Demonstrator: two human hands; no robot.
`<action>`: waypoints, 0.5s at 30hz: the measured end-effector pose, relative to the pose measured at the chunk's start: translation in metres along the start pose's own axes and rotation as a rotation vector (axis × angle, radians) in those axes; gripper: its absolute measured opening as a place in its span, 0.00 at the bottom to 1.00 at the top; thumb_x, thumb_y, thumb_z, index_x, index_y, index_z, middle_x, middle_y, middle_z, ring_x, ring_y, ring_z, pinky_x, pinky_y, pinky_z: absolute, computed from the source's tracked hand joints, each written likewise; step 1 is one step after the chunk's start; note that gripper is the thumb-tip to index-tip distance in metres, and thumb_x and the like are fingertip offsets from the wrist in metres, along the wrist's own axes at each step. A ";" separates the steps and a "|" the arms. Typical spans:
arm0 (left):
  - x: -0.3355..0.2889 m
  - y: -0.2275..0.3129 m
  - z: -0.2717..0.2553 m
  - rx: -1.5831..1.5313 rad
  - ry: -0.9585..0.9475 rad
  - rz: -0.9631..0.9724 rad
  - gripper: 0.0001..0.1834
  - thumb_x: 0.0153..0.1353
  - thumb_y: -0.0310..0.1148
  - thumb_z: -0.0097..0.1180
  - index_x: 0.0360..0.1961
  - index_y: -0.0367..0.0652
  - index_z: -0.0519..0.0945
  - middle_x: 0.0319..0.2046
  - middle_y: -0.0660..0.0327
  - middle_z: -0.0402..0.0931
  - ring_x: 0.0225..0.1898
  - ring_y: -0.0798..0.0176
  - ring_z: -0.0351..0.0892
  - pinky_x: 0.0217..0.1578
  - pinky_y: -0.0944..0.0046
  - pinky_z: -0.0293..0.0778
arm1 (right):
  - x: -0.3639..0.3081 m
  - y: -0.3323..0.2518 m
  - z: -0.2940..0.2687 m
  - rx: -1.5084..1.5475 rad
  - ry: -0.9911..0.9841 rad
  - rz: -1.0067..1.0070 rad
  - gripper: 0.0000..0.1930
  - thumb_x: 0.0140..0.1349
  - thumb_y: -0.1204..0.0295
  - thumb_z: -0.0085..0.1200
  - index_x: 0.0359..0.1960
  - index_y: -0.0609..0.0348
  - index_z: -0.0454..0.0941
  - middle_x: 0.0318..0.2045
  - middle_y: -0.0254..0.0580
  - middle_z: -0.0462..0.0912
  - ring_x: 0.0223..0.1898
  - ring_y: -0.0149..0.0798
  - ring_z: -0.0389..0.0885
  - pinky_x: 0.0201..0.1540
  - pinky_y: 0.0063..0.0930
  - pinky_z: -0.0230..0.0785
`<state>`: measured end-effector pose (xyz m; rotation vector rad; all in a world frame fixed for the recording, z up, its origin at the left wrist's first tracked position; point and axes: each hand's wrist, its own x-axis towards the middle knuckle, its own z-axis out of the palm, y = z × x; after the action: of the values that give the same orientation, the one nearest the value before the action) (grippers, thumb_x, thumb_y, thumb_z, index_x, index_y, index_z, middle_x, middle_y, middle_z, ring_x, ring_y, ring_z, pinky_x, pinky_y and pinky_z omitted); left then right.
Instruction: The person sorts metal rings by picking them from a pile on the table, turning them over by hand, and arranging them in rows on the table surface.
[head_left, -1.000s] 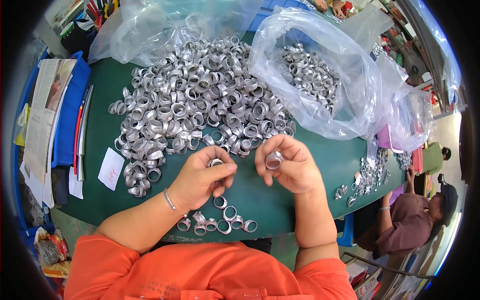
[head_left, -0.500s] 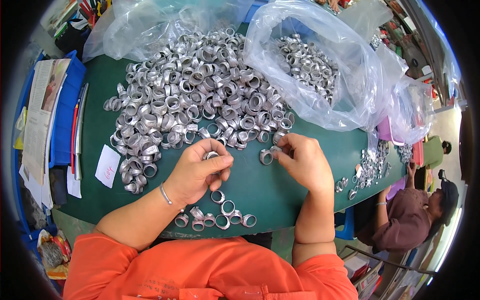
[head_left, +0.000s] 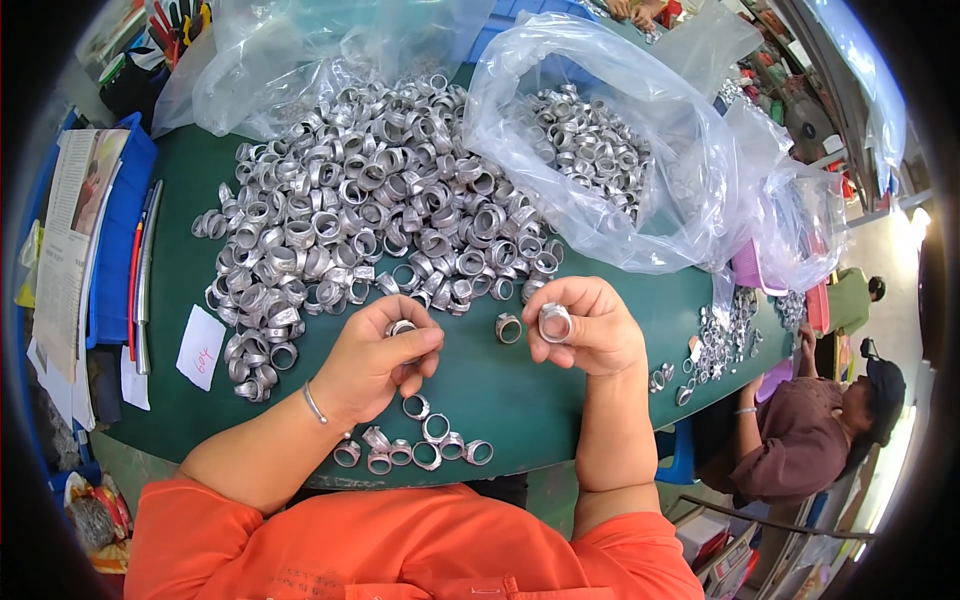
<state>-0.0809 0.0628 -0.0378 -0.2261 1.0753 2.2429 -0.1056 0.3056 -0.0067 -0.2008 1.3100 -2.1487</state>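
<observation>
My left hand (head_left: 385,358) is closed around a silvery metal ring (head_left: 402,327), which shows between thumb and curled fingers. Between the thumb and fingers of my right hand (head_left: 590,330) a second ring (head_left: 554,323) is pinched, its round opening facing me. Just left of it a single ring (head_left: 508,328) rests on the green table (head_left: 480,385). A large heap of similar grey rings (head_left: 370,190) spreads beyond both hands. Close to the table's near edge lies a small group of several rings (head_left: 427,455), below my left hand.
A clear plastic bag (head_left: 690,215) holding more rings lies at the back right. A paper slip (head_left: 201,347) is left of the heap, near a blue bin (head_left: 120,230) with papers. At far right a co-worker (head_left: 800,430) sits by smaller metal pieces (head_left: 725,340).
My right hand has lifted a ring off the table and turned it toward me. My left hand keeps its ring. The whole view has shifted slightly.
</observation>
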 end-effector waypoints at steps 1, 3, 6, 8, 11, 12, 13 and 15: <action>-0.001 0.000 -0.001 0.002 -0.005 0.001 0.06 0.55 0.25 0.53 0.30 0.43 0.68 0.27 0.60 0.69 0.23 0.68 0.70 0.13 0.75 0.61 | 0.000 0.002 0.000 0.056 -0.036 0.022 0.11 0.52 0.78 0.54 0.37 0.68 0.74 0.26 0.51 0.78 0.17 0.28 0.68 0.16 0.16 0.57; -0.002 0.001 -0.001 0.003 0.001 0.004 0.06 0.55 0.25 0.53 0.30 0.43 0.68 0.27 0.60 0.69 0.23 0.68 0.70 0.13 0.75 0.61 | 0.001 0.001 0.009 0.149 -0.038 -0.053 0.11 0.52 0.78 0.52 0.37 0.67 0.73 0.28 0.52 0.77 0.17 0.28 0.68 0.15 0.16 0.55; 0.000 0.002 0.000 0.002 -0.006 0.010 0.06 0.55 0.26 0.53 0.31 0.43 0.68 0.27 0.60 0.70 0.24 0.69 0.70 0.13 0.75 0.61 | -0.002 -0.002 0.006 0.027 0.070 -0.138 0.07 0.49 0.79 0.55 0.29 0.62 0.69 0.27 0.44 0.73 0.18 0.28 0.66 0.16 0.16 0.53; 0.001 0.001 0.001 0.003 -0.004 -0.002 0.06 0.55 0.26 0.53 0.31 0.42 0.68 0.27 0.60 0.70 0.24 0.69 0.70 0.13 0.76 0.61 | 0.000 0.002 0.012 -0.794 0.375 -0.081 0.11 0.45 0.75 0.62 0.22 0.63 0.70 0.19 0.34 0.72 0.18 0.26 0.67 0.17 0.18 0.57; 0.002 0.000 0.001 0.002 -0.006 0.007 0.06 0.55 0.26 0.53 0.31 0.42 0.68 0.27 0.60 0.70 0.24 0.69 0.70 0.13 0.76 0.61 | 0.003 0.015 0.030 -1.456 0.511 -0.054 0.14 0.40 0.73 0.66 0.26 0.68 0.75 0.14 0.41 0.72 0.18 0.32 0.72 0.23 0.24 0.65; 0.002 0.000 0.000 0.005 -0.010 0.016 0.06 0.55 0.26 0.53 0.31 0.42 0.68 0.27 0.60 0.70 0.24 0.69 0.70 0.13 0.76 0.61 | 0.004 0.020 0.029 -1.565 0.489 -0.087 0.14 0.40 0.74 0.66 0.27 0.70 0.75 0.13 0.39 0.72 0.18 0.26 0.70 0.23 0.20 0.64; 0.002 0.001 0.000 0.003 -0.009 0.017 0.06 0.55 0.26 0.53 0.31 0.42 0.68 0.28 0.60 0.70 0.24 0.69 0.70 0.13 0.76 0.61 | 0.005 0.019 0.029 -1.564 0.487 -0.085 0.14 0.40 0.74 0.66 0.27 0.70 0.75 0.13 0.39 0.72 0.18 0.26 0.70 0.23 0.20 0.64; 0.002 0.000 0.000 0.001 -0.007 0.017 0.06 0.55 0.26 0.53 0.31 0.42 0.68 0.27 0.60 0.70 0.24 0.69 0.70 0.13 0.76 0.61 | 0.009 0.014 0.026 -1.352 0.392 -0.023 0.13 0.42 0.75 0.63 0.30 0.65 0.77 0.21 0.44 0.78 0.23 0.36 0.76 0.28 0.25 0.69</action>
<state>-0.0822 0.0632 -0.0389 -0.2097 1.0786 2.2563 -0.0961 0.2761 -0.0075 -0.3146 2.7848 -0.9766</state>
